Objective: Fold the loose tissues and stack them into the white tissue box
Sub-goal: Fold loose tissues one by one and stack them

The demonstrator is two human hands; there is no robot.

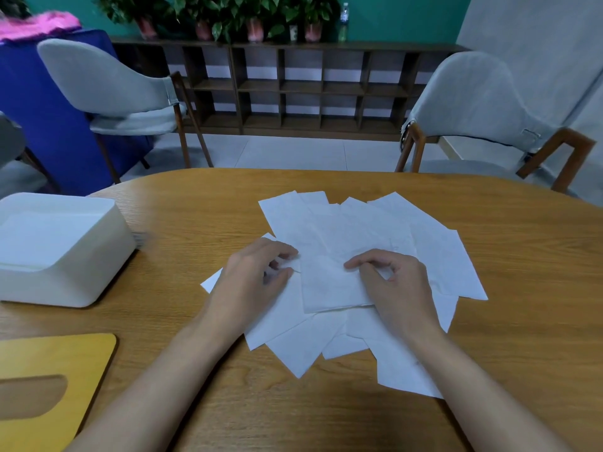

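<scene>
Atop pile (pixel 293 347), tissue (pixel 329 285) (lengthwise) points away.

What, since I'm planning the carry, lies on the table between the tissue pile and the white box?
Nothing visible: only bare table separates the tissue pile from the white tissue box on the left, whose top is open. The yellow lid lies nearer the person, off that line.
</scene>
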